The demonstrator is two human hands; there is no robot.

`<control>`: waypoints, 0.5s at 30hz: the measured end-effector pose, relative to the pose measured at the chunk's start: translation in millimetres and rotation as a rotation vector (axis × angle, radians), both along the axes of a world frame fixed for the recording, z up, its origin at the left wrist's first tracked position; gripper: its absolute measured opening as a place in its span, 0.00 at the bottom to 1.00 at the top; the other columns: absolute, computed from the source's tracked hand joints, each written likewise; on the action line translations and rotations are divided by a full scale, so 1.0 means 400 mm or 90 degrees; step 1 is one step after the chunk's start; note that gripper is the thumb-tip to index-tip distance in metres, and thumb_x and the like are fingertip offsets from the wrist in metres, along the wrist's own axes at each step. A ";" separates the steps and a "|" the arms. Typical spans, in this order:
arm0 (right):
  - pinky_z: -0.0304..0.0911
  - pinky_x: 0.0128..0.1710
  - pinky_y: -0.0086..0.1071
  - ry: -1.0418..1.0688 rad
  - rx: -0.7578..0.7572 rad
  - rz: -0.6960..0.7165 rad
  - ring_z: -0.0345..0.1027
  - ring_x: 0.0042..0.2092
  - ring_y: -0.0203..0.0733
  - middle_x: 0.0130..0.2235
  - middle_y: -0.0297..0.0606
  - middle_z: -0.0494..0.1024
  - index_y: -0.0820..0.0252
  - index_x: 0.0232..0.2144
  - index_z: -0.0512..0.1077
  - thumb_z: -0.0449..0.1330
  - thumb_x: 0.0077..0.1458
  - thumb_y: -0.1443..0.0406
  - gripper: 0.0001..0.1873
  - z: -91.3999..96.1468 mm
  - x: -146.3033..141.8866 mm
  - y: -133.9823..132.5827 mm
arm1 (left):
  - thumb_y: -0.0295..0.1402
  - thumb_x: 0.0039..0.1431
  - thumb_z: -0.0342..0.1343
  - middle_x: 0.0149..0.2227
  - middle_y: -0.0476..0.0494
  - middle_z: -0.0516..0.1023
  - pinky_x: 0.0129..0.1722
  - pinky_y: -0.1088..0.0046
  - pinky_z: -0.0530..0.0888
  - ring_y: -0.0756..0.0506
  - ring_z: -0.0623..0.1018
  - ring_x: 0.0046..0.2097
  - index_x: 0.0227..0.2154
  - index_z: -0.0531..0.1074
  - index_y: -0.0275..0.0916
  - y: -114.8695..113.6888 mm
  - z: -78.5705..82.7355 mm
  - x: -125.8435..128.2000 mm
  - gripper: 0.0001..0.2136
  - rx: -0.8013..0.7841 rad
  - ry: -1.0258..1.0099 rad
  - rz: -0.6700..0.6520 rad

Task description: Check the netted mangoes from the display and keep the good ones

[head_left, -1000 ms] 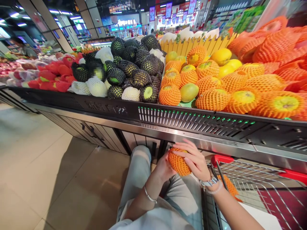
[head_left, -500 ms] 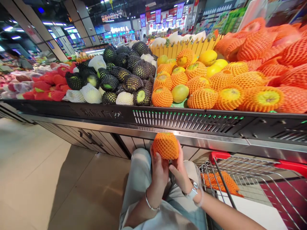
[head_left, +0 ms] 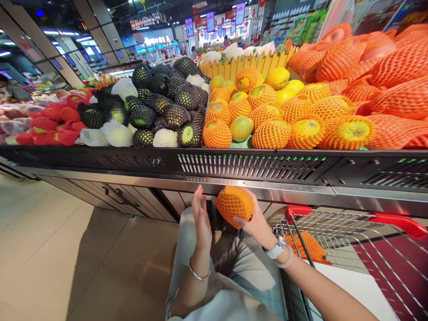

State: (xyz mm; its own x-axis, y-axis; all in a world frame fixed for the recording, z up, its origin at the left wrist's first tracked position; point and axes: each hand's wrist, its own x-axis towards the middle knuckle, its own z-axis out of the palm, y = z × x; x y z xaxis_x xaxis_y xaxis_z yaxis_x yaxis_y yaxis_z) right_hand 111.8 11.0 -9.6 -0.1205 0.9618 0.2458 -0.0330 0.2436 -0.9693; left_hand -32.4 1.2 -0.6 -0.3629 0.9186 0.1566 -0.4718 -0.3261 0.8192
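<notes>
My right hand (head_left: 260,226) grips a fruit in an orange foam net (head_left: 233,206), held tilted in front of the display's metal edge. The net covers most of it, so I cannot tell its kind for sure. My left hand (head_left: 202,225) is off the fruit, a short way to its left, raised with fingers stretched out and nothing in it. Similar netted fruits (head_left: 272,133) lie on the shelf above, with an un-netted yellow-green one (head_left: 241,128) among them.
Dark-netted fruits (head_left: 177,115) fill the shelf's left section; red-orange netted ones (head_left: 397,104) are piled at right. A black slotted barrier (head_left: 160,160) fronts the shelf. To my right stands a shopping cart (head_left: 334,223) with another orange-netted item (head_left: 309,246) in it.
My left hand has let go of the netted fruit and moved left. The fruit, now in my right hand alone, has tipped over and shifted slightly right. The view has swung slightly right.
</notes>
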 end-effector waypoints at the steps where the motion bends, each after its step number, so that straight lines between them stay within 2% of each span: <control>1: 0.62 0.59 0.43 -0.007 -0.020 0.055 0.64 0.57 0.47 0.57 0.50 0.65 0.58 0.57 0.54 0.66 0.45 0.55 0.41 0.001 -0.005 -0.001 | 0.41 0.53 0.59 0.61 0.46 0.63 0.64 0.69 0.51 0.42 0.55 0.66 0.52 0.70 0.44 0.000 0.006 -0.015 0.22 0.048 0.079 -0.020; 2: 0.63 0.58 0.43 -0.010 -0.041 0.100 0.65 0.56 0.46 0.56 0.49 0.67 0.58 0.56 0.55 0.65 0.46 0.55 0.39 0.000 -0.013 -0.005 | 0.41 0.53 0.59 0.59 0.43 0.65 0.63 0.67 0.53 0.40 0.58 0.64 0.51 0.71 0.42 -0.001 0.009 -0.026 0.22 0.075 0.151 -0.064; 4: 0.65 0.55 0.42 0.004 -0.074 0.148 0.67 0.54 0.46 0.54 0.47 0.69 0.58 0.54 0.57 0.63 0.48 0.54 0.34 -0.007 -0.030 -0.015 | 0.41 0.55 0.57 0.52 0.39 0.73 0.61 0.65 0.57 0.38 0.66 0.58 0.45 0.76 0.38 -0.005 0.001 -0.033 0.18 0.061 0.228 -0.134; 6: 0.66 0.55 0.41 0.014 -0.095 0.145 0.67 0.53 0.45 0.53 0.47 0.70 0.58 0.53 0.58 0.61 0.51 0.52 0.32 -0.017 -0.043 -0.027 | 0.41 0.58 0.53 0.45 0.38 0.76 0.57 0.63 0.62 0.38 0.71 0.51 0.39 0.78 0.38 -0.006 -0.024 -0.024 0.15 0.030 0.210 -0.105; 9: 0.63 0.58 0.42 -0.058 -0.093 0.112 0.65 0.55 0.44 0.55 0.48 0.68 0.59 0.57 0.54 0.54 0.57 0.51 0.31 -0.024 -0.041 -0.041 | 0.41 0.57 0.51 0.48 0.40 0.74 0.55 0.62 0.65 0.39 0.72 0.51 0.35 0.78 0.39 0.000 -0.066 0.006 0.14 0.011 0.076 -0.011; 12: 0.60 0.60 0.44 -0.202 -0.011 0.106 0.61 0.59 0.45 0.59 0.50 0.64 0.60 0.61 0.50 0.47 0.61 0.52 0.31 -0.025 -0.024 -0.046 | 0.38 0.58 0.48 0.44 0.43 0.76 0.52 0.65 0.68 0.42 0.74 0.48 0.32 0.77 0.39 0.010 -0.092 0.031 0.14 -0.063 -0.106 -0.017; 15: 0.59 0.60 0.52 -0.385 0.112 0.055 0.58 0.61 0.51 0.60 0.52 0.63 0.59 0.64 0.48 0.49 0.60 0.52 0.34 -0.030 -0.012 -0.043 | 0.38 0.58 0.45 0.39 0.47 0.76 0.50 0.68 0.69 0.45 0.74 0.45 0.32 0.74 0.40 0.016 -0.108 0.045 0.13 -0.186 -0.284 -0.060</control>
